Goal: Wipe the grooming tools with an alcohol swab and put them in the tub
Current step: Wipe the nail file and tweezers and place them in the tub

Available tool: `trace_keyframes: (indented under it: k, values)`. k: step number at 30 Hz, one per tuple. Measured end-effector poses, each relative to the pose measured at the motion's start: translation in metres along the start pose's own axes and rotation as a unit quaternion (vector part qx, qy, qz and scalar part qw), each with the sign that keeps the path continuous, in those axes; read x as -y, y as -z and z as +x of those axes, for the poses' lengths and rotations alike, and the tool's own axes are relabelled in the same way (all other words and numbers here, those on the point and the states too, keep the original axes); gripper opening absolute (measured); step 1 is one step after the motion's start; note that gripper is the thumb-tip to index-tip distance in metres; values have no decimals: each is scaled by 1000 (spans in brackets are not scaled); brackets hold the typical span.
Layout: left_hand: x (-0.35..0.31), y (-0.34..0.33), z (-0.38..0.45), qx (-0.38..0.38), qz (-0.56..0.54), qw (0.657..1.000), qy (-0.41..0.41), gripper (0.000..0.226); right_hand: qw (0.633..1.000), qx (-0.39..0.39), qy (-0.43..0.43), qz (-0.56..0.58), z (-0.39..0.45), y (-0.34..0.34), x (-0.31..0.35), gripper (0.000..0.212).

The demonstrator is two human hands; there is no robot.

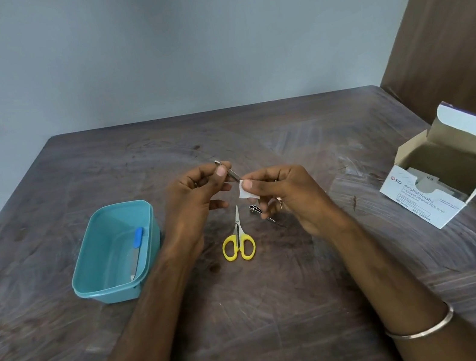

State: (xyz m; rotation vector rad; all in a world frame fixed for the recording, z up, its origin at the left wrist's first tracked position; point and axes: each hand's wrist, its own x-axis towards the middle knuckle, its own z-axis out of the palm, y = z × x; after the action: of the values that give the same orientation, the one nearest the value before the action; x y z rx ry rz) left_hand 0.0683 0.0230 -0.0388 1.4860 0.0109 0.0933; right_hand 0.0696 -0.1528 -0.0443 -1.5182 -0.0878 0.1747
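1. The left hand [198, 197] pinches metal tweezers [228, 172] above the surface [286, 315].
2. The right hand [283, 194] pinches a white alcohol swab [245, 193] against the tweezers' lower end.
3. Yellow-handled scissors [238, 239] lie below the hands.
4. A nail file [136, 250] lies in the teal tub [99, 287].
5. An open swab box [448, 172] stands at the right.

Swab box [424, 198]: "BD Alcohol Swabs", "Isopropyl Alcohol 70%".

Tub [87, 272] left w/ nail file [136, 251] in it — scissors [238, 239] centre on table [286, 315], swab box [442, 192] right.
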Motion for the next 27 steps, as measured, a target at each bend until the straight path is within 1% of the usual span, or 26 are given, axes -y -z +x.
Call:
trace_keyframes:
  k: [4, 7, 10, 14, 19, 27]
  values:
    - [2, 2, 2, 2, -13, 1000, 3, 17, 1000, 7, -25, 11, -1, 0, 1, 16]
    - [5, 1, 2, 32, 4, 999, 6, 13, 999, 4, -32, 10, -2, 0, 2, 19]
    - [5, -1, 1, 55, 6, 998, 1, 12, 1000, 7, -20, 8, -3, -1, 3, 23]
    - [4, 0, 1, 57, -2, 998, -6, 13, 1000, 4, -2, -8, -3, 0, 2, 25]
    - [3, 1, 2, 29, -20, 999, 0, 12, 1000, 10, -1, 5, -1, 1, 1, 20]
    - [-1, 4, 3, 1, -61, 998, 1, 10, 996, 65, -2, 53, -2, 1, 3, 22]
